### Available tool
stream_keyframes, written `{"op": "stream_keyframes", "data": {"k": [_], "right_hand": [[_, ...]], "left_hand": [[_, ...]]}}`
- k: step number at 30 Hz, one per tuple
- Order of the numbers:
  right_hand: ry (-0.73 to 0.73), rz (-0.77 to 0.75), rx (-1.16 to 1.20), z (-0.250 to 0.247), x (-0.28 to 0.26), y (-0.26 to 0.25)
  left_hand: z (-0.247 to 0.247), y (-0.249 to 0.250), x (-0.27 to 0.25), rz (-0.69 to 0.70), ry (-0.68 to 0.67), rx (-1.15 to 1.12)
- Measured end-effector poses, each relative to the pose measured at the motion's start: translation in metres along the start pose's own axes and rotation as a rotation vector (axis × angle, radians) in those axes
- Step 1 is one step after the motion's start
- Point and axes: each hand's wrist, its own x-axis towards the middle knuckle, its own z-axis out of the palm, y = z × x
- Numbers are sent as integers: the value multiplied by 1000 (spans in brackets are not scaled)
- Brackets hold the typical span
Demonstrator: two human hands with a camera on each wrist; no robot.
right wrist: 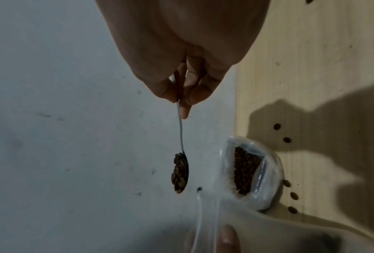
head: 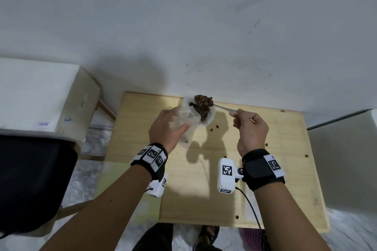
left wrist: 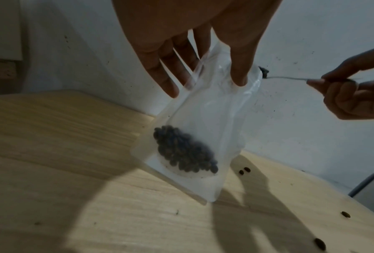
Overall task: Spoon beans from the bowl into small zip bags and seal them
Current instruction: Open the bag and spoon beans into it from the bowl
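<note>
My left hand (head: 179,119) holds a clear zip bag (head: 186,128) upright on the wooden table (head: 265,169), thumb and fingers pinching its mouth apart. A small heap of dark beans (left wrist: 184,150) lies in the bag's bottom. Just behind the bag stands a clear bowl (head: 212,116) of coffee beans (right wrist: 244,171). My right hand (head: 237,115) pinches the handle of a metal spoon (right wrist: 180,171). The spoon is heaped with beans and hangs above the bowl's far side, near the bag's mouth (right wrist: 207,214).
Several loose beans (head: 214,128) lie on the table right of the bowl and toward the right edge. A white wall runs close behind the table. A cardboard box (head: 40,98) and a black object (head: 30,179) are at the left, a white unit (head: 346,159) at the right.
</note>
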Motion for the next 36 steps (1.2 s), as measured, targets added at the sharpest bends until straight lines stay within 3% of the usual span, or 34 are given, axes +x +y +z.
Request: {"op": "stream_keyframes", "data": {"k": [15, 19, 27, 36], "right_hand": [[-157, -263, -95, -22, -22, 14], [-114, -224, -76, -25, -22, 27], [112, 22, 16, -18, -7, 63], [159, 15, -117, 2, 5, 93]], "left_hand": [[6, 11, -6, 8, 23, -63], [11, 6, -10, -20, 16, -58], [7, -9, -11, -69, 62, -160], [1, -21, 2, -92, 91, -291]]}}
